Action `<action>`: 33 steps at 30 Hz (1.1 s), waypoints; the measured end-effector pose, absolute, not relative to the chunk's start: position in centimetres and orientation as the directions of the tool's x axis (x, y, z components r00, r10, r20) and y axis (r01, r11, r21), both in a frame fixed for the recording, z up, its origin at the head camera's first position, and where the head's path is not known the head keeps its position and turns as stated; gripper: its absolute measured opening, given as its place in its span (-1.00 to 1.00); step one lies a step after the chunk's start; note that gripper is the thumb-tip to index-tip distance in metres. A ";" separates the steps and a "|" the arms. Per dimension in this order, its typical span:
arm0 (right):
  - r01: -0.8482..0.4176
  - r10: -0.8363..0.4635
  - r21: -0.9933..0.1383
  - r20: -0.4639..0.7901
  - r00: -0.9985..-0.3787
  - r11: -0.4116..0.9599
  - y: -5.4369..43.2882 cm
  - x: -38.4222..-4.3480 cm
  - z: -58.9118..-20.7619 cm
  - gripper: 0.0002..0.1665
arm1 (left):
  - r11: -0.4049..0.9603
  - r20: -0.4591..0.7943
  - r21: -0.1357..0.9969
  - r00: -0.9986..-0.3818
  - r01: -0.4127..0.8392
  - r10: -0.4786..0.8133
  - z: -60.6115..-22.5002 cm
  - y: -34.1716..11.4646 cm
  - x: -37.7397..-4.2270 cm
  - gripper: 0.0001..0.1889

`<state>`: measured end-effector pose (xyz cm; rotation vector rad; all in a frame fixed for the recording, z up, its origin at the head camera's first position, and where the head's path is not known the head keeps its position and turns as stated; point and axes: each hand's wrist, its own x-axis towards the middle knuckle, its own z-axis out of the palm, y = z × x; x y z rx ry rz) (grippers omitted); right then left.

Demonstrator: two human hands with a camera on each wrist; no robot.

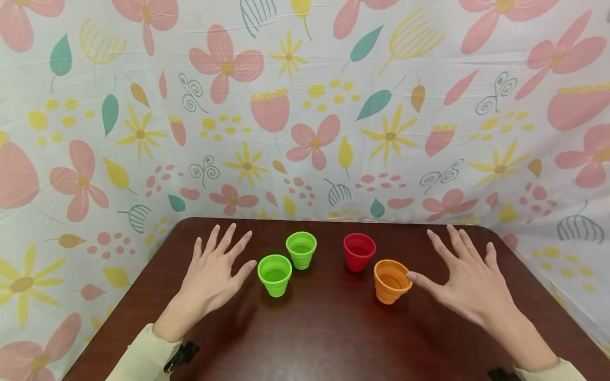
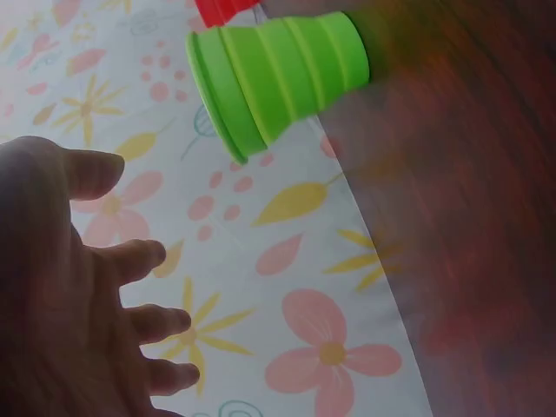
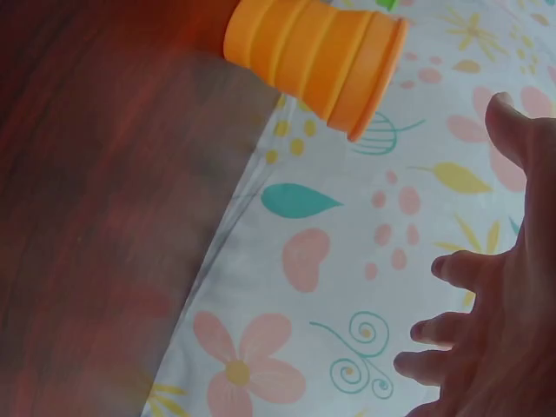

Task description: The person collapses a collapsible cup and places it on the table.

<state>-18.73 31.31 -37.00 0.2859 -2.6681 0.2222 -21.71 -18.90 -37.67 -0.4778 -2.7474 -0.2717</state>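
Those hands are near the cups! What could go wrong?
The right hand is close to the orange cup, so a sideways sweep might knock it over.
The nearer green cup stands close to the farther green cup, so a nudge from the left hand could bump them together.
The red cup, like the others, is narrower at the bottom, so it may tip easily.

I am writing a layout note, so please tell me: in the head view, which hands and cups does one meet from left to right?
Left hand → nearer green cup → farther green cup → red cup → orange cup → right hand.
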 end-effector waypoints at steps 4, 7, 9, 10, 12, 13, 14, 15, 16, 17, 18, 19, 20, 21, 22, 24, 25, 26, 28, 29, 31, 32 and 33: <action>-0.258 -0.179 -0.114 0.462 -0.869 0.960 31.1 -18.3 -37.2 0.24 | 0.914 0.378 0.136 -0.873 0.382 0.309 -37.4 -18.2 -21.2 -0.28; -0.265 -0.184 -0.115 0.464 -0.866 0.957 31.0 -18.0 -37.3 0.27 | 0.907 0.388 0.132 -0.863 0.400 0.324 -37.1 -17.7 -20.9 -0.26; -0.269 -0.186 -0.121 0.461 -0.868 0.956 30.9 -17.8 -37.4 0.30 | 0.901 0.398 0.128 -0.854 0.415 0.337 -37.0 -17.3 -20.8 -0.25; -0.271 -0.186 -0.126 0.458 -0.869 0.954 30.9 -17.7 -37.4 0.30 | 0.897 0.406 0.125 -0.847 0.424 0.343 -36.9 -17.1 -20.7 -0.25; -0.278 -0.188 -0.139 0.456 -0.870 0.950 30.8 -17.6 -37.4 0.31 | 0.889 0.420 0.127 -0.835 0.441 0.354 -36.8 -16.7 -20.6 -0.25; -0.282 -0.189 -0.145 0.455 -0.870 0.948 30.8 -17.5 -37.4 0.31 | 0.884 0.428 0.129 -0.829 0.450 0.360 -36.7 -16.5 -20.5 -0.25; -0.287 -0.191 -0.150 0.456 -0.869 0.946 30.7 -17.4 -37.4 0.31 | 0.878 0.434 0.135 -0.824 0.460 0.365 -36.7 -16.3 -20.4 -0.25; -0.290 -0.192 -0.157 0.456 -0.869 0.944 30.7 -17.4 -37.3 0.31 | 0.871 0.443 0.139 -0.816 0.471 0.371 -36.7 -16.1 -20.4 -0.24; -0.295 -0.193 -0.163 0.455 -0.869 0.941 30.6 -17.4 -37.3 0.31 | 0.864 0.452 0.144 -0.809 0.483 0.376 -36.7 -15.9 -20.4 -0.24; -0.298 -0.194 -0.170 0.454 -0.870 0.939 30.6 -17.3 -37.3 0.31 | 0.858 0.458 0.151 -0.804 0.492 0.380 -36.7 -15.6 -20.3 -0.23; -0.300 -0.194 -0.176 0.449 -0.872 0.938 30.5 -17.3 -37.3 0.31 | 0.851 0.467 0.155 -0.797 0.501 0.384 -36.7 -15.4 -20.3 -0.22; -0.302 -0.195 -0.184 0.444 -0.875 0.935 30.5 -17.2 -37.2 0.30 | 0.845 0.474 0.159 -0.790 0.510 0.388 -36.6 -15.1 -20.3 -0.20; -0.303 -0.196 -0.192 0.434 -0.879 0.933 30.4 -17.2 -37.2 0.30 | 0.838 0.482 0.165 -0.784 0.519 0.391 -36.6 -14.8 -20.3 -0.19; -0.302 -0.196 -0.201 0.423 -0.885 0.932 30.4 -17.1 -37.2 0.31 | 0.833 0.488 0.170 -0.779 0.527 0.394 -36.6 -14.6 -20.2 -0.18; -0.302 -0.197 -0.208 0.411 -0.890 0.930 30.3 -17.1 -37.2 0.31 | 0.829 0.490 0.173 -0.777 0.531 0.395 -36.6 -14.3 -20.2 -0.16; -0.297 -0.197 -0.218 0.386 -0.901 0.930 30.2 -17.0 -37.2 0.32 | 0.823 0.492 0.180 -0.774 0.538 0.399 -36.6 -13.8 -20.2 -0.15; -0.292 -0.196 -0.221 0.373 -0.907 0.930 30.2 -17.0 -37.2 0.32 | 0.820 0.490 0.185 -0.774 0.541 0.401 -36.6 -13.6 -20.2 -0.14; -0.286 -0.194 -0.224 0.361 -0.912 0.932 30.2 -17.0 -37.2 0.33 | 0.817 0.488 0.190 -0.775 0.544 0.402 -36.7 -13.3 -20.2 -0.14; -0.274 -0.187 -0.231 0.338 -0.922 0.933 30.1 -16.9 -37.2 0.34 | 0.811 0.485 0.202 -0.775 0.549 0.405 -36.7 -12.9 -20.2 -0.14; -0.269 -0.184 -0.234 0.328 -0.926 0.934 30.1 -16.8 -37.1 0.34 | 0.806 0.484 0.211 -0.776 0.553 0.406 -36.8 -12.7 -20.2 -0.14; -0.260 -0.179 -0.245 0.310 -0.934 0.934 30.1 -16.8 -37.1 0.35 | 0.792 0.486 0.232 -0.772 0.565 0.409 -36.8 -12.2 -20.1 -0.14; -0.258 -0.178 -0.252 0.303 -0.936 0.932 30.2 -16.7 -37.1 0.36 | 0.784 0.489 0.243 -0.770 0.571 0.409 -36.8 -12.0 -20.0 -0.15; -0.257 -0.176 -0.259 0.297 -0.938 0.931 30.2 -16.7 -37.1 0.36 | 0.775 0.493 0.254 -0.767 0.578 0.410 -36.8 -11.8 -20.0 -0.15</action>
